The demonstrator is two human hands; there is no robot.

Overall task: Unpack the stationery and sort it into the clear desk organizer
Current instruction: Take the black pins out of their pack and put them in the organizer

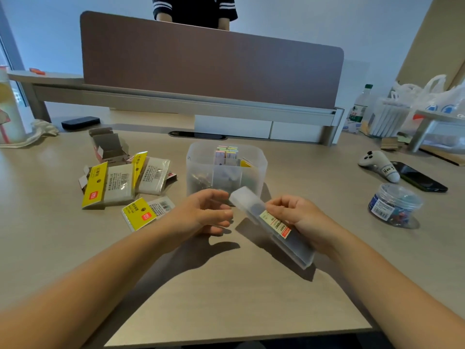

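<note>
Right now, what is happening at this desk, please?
A person is unpacking stationery at a desk. The right hand holds a long frosted plastic case with a label, tilted above the table. The left hand is beside its upper end, fingers loosely curled, holding nothing. Behind the hands stands the clear organizer, already partly filled. Yellow-labelled packets lie to its left.

Head camera looks down, close over the desk (75, 248).

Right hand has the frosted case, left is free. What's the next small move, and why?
Probably bring the left hand onto the free upper end of the frosted case and pull it open: the right hand grips its labelled middle, the case looks closed, and the clear organizer waits just behind.
</note>
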